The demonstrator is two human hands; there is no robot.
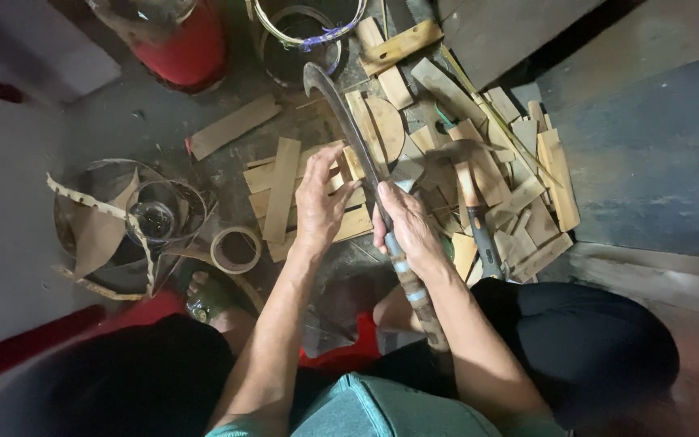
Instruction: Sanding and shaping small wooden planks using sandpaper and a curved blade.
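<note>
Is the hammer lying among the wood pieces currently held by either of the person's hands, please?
No, the hammer lies untouched on the wood scraps, while the right hand grips the curved knife.

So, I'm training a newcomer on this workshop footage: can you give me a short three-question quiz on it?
1. True or false: the right hand holds the curved blade by its handle.
2. What does the left hand touch? A) flat wooden pieces B) the red container
3. Fill in: a hammer lies to the ____ of the right hand.

Key: 1 true; 2 A; 3 right
</note>
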